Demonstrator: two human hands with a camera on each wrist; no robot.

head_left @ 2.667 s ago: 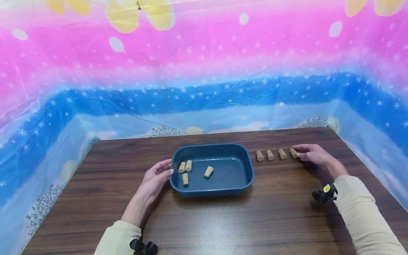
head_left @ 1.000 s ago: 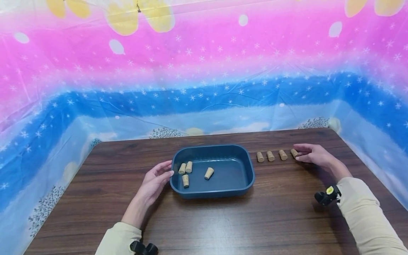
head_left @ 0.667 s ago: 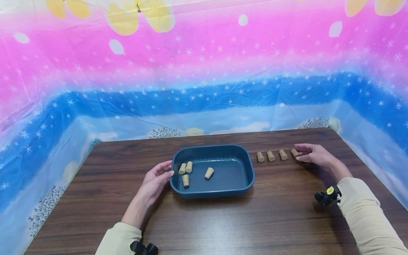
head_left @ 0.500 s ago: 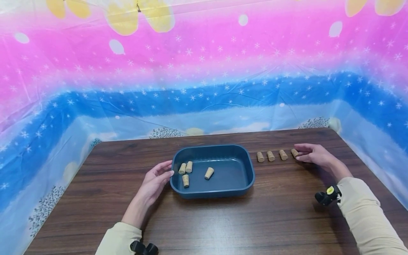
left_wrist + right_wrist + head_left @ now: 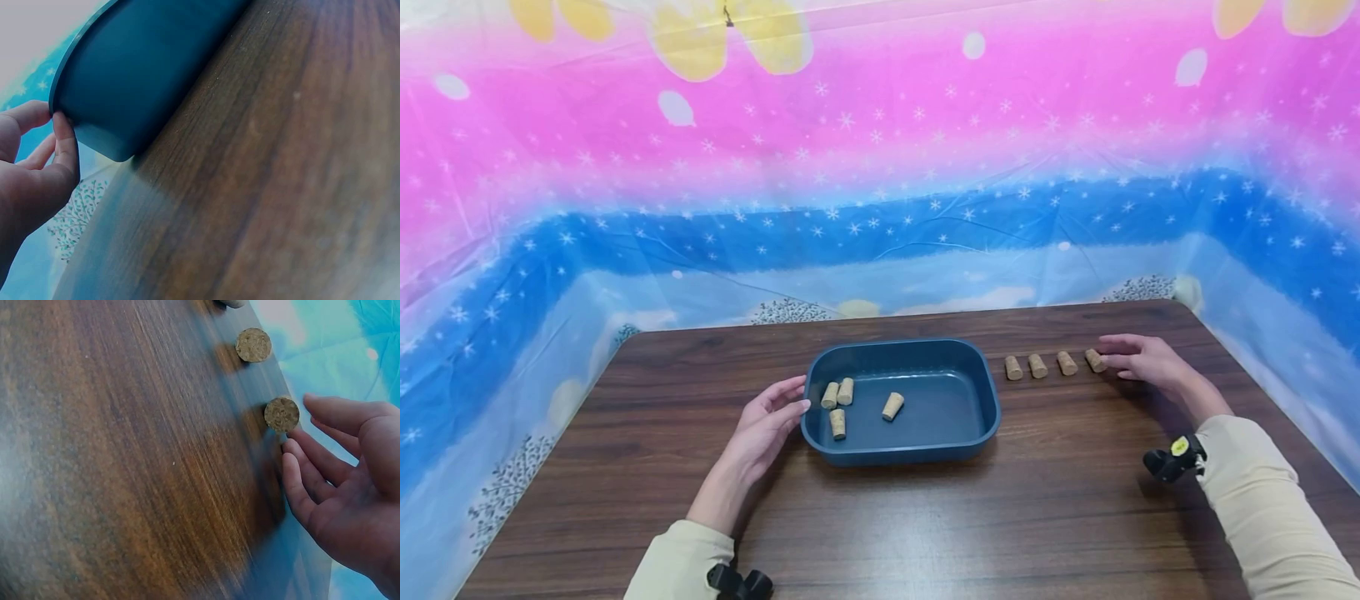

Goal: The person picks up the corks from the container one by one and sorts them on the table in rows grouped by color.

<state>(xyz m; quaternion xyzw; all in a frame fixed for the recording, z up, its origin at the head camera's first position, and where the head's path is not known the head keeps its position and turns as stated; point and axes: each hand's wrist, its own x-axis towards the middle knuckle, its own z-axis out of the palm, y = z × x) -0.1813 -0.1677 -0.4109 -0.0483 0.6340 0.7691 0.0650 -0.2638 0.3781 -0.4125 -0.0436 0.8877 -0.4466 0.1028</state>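
Well, the left hand [image 5: 766, 427] is steadying the tray [image 5: 938, 408] at its left end, the fingers pinching the rim there. The tray is sitting flat on the table [image 5: 1022, 508], with four corks inside: three are clustering toward the left end, and a lone cork [image 5: 892, 407] is lying apart from them, near the middle.

Outside, to the right of the tray, four more corks are lying on their sides in a spaced row. The right hand [image 5: 1153, 365] is hovering at the far right of that row, its fingers loosely bent and spread, gripping nothing. Its fingertips are pointing at the end cork [image 5: 1094, 360], just beside it; whether any is touching, I cannot tell.

Apparently, the step in hand is dealing with this end cork, though the hand's pose is leaving two readings open, setting it down or picking it up. If it is being placed, the next move is calling for lifting the fingers clear without rolling it; if it is being taken, for closing on its sides while the left hand is keeping the tray steady.
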